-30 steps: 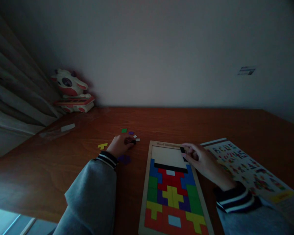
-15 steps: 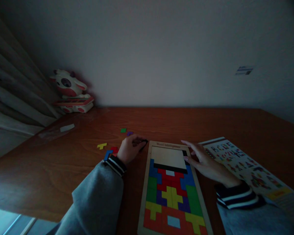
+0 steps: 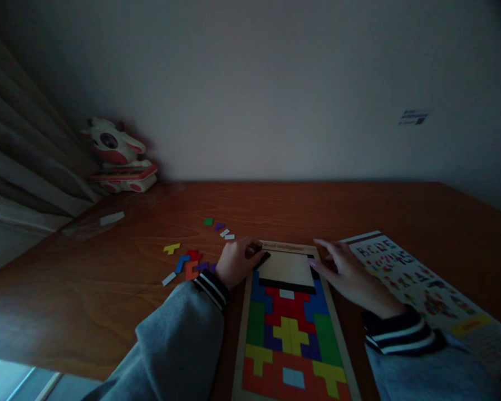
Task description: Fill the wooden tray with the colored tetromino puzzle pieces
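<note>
My left hand [image 3: 239, 260] pinches a black puzzle piece [image 3: 264, 260] over the top left corner of a wooden puzzle board [image 3: 294, 247]. Colourful block pieces fill the lower part of the board, among them a yellow cross shape [image 3: 290, 336] and a red shape [image 3: 292, 306]. Above them a black strip [image 3: 287, 285] borders a bare cream area [image 3: 287, 266]. My right hand [image 3: 347, 274] rests at the board's upper right edge, fingers apart, near a black piece at the right side of the bare area.
Loose pieces lie left of the board, including a yellow one [image 3: 172, 248], a blue one [image 3: 182, 264] and a green one [image 3: 209, 221]. A printed pattern sheet [image 3: 426, 289] lies on the right. A cow-shaped toy keyboard [image 3: 123, 174] stands at the back left by the curtain [image 3: 20, 156].
My left hand has moved right with the black piece, from beside the board to over its top left corner. White and purple loose pieces are now uncovered. My right hand has barely moved.
</note>
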Demonstrator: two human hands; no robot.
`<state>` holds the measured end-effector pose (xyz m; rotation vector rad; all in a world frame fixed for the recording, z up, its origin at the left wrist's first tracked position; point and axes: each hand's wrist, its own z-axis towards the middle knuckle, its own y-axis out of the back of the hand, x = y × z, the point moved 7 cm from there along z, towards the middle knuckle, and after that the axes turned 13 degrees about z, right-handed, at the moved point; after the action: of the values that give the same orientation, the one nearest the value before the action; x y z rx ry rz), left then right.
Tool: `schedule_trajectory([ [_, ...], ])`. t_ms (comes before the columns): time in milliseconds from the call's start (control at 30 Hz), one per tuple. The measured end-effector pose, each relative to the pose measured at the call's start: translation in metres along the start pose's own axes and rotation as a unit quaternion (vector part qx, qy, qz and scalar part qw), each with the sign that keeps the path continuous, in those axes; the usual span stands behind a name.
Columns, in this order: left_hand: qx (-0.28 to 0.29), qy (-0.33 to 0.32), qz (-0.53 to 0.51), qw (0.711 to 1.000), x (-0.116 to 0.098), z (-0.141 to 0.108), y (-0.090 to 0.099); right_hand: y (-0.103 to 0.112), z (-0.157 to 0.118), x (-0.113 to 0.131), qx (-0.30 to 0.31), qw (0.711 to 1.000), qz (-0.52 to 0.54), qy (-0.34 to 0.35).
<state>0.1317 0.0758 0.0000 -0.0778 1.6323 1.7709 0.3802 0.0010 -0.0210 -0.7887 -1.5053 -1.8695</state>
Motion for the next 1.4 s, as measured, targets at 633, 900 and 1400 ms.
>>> schedule_trajectory([
  [633, 0.096, -0.285, 0.046, 0.953, -0.05, -0.03, -0.007, 0.004, -0.003, 0.014, -0.019, 0.998, -0.02, 0.057],
  [900, -0.072, -0.182, 0.013, 0.981, -0.031, -0.011, 0.012, -0.008, 0.0, 0.055, 0.016, 0.985, -0.023, 0.172],
  [1400, -0.063, -0.095, 0.126, 0.985, 0.008, -0.019, 0.027, -0.072, 0.034, 0.09, 0.172, 0.972, -0.138, 0.082],
])
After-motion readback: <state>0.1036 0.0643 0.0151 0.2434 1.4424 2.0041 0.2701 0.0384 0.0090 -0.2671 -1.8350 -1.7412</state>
